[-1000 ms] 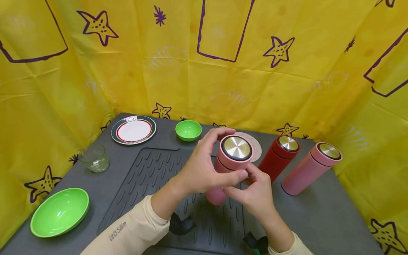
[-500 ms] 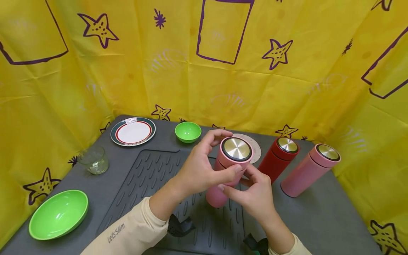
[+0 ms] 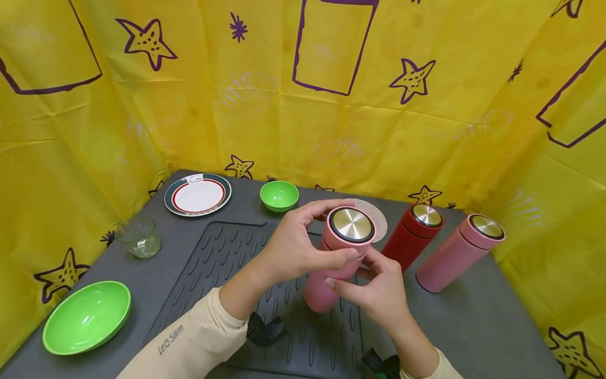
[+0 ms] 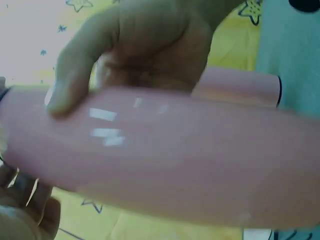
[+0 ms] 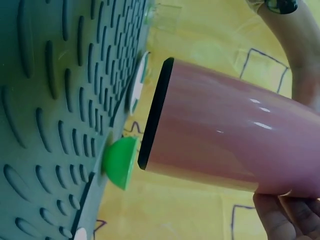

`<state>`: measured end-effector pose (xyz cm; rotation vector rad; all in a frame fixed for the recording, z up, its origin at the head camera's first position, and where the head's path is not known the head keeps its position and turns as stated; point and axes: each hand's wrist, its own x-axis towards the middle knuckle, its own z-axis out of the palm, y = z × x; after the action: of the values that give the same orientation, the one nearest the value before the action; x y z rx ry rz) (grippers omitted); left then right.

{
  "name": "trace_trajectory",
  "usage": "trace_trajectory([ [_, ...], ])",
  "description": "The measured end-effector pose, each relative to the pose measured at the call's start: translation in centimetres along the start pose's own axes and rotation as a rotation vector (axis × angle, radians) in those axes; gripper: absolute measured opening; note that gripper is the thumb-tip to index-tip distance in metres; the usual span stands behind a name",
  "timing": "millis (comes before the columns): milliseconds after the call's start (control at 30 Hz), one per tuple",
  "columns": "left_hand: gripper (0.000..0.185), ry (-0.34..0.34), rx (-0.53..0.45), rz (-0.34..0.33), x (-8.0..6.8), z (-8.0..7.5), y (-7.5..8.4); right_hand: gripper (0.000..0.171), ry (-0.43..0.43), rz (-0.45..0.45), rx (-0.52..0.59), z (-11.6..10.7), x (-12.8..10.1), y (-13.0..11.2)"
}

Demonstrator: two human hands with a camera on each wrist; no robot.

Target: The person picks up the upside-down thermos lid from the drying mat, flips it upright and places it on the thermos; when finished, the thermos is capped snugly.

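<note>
A pink flask with a steel-topped lid is held tilted between both hands over the ribbed mat. My left hand wraps around its upper end, thumb on the near side and fingers curled over the far side of the lid. My right hand grips the body just below. In the left wrist view the flask fills the frame under my fingers. The right wrist view shows the flask's base off the mat, with my fingertips on its side.
A red flask and a second pink flask stand at right, with a white disc behind. A small green bowl, a plate, a glass and a large green bowl sit at left. Yellow cloth walls the table.
My left fingers have curled closer over the far side of the lid. The flask has shifted slightly down and left.
</note>
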<state>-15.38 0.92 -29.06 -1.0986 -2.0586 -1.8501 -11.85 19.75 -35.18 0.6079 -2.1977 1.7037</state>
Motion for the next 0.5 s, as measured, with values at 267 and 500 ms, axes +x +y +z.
trace_trajectory([
  [267, 0.078, 0.016, 0.049, -0.030, -0.3, 0.5, 0.3, 0.047, 0.010, -0.058, -0.001, 0.0, 0.3, 0.0],
  [500, 0.069, 0.175, 0.183, 0.050, -0.4, 1.0, 0.8, 0.043, 0.040, -0.087, -0.040, 0.4, 0.2, -0.1],
])
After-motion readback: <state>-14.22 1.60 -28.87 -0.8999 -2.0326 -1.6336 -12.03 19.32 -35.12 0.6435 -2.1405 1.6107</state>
